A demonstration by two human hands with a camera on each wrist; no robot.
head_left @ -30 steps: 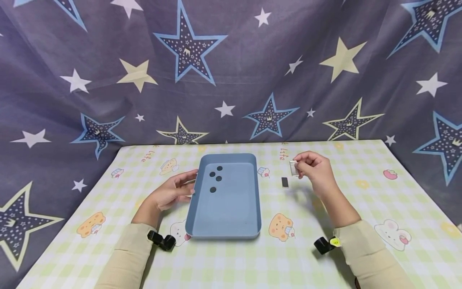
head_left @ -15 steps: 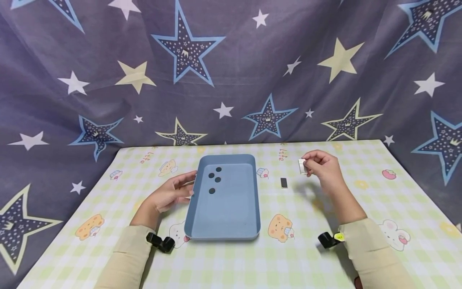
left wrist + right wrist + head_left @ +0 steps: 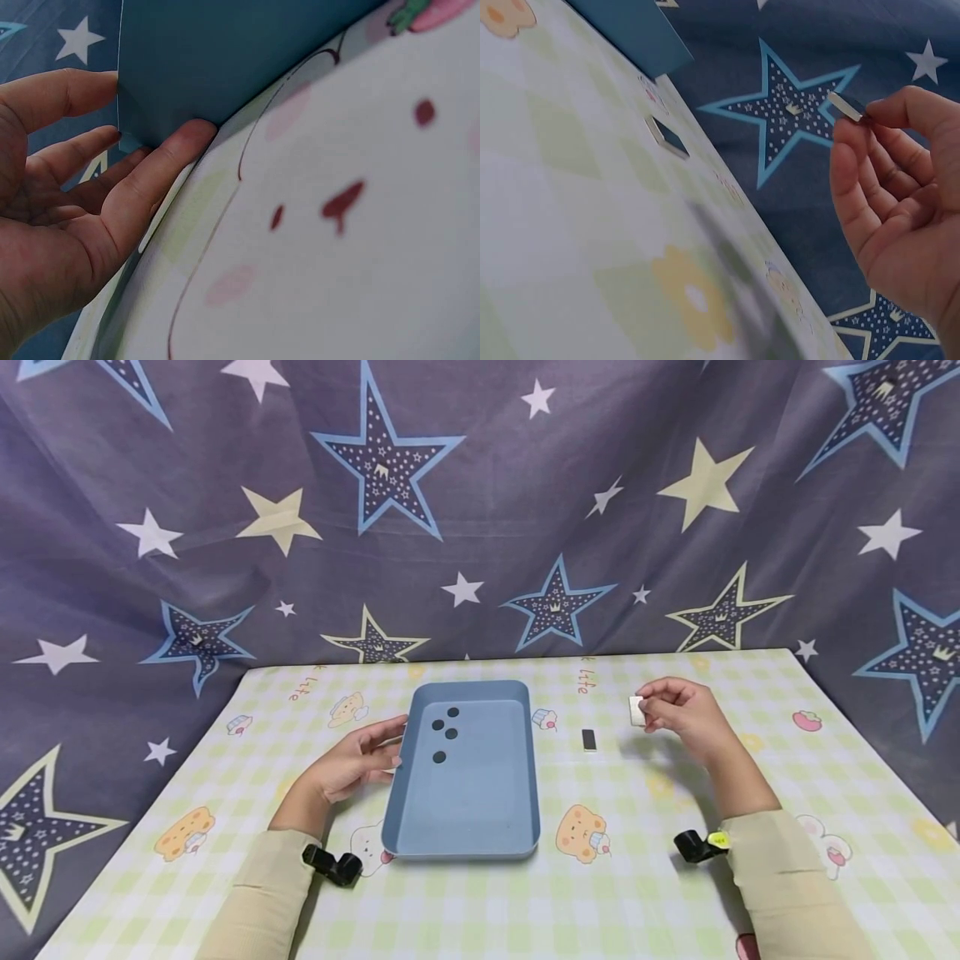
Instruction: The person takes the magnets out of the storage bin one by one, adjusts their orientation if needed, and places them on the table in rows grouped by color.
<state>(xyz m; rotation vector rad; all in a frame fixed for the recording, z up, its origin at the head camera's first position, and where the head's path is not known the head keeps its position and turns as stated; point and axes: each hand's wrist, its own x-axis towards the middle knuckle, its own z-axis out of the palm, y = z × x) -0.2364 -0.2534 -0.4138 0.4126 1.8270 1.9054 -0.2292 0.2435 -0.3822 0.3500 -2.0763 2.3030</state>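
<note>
The blue tray [image 3: 480,793] held four dark discs [image 3: 439,757], grouped in its far left part. The left hand [image 3: 354,762] was loosely open, fingertips against the tray's left wall; the left wrist view showed one fingertip low, beside the tray's foot. Well right of the tray, the right hand [image 3: 686,718] pinched a small tile [image 3: 637,712] between thumb and finger, raised above the worktop [image 3: 615,910]. From the head its face looked pale; the right wrist view revealed a dark one too. A second tile [image 3: 588,740], dark side up, lay between tray and right hand, with a gap of checked cloth separating it from the tray's right edge.
</note>
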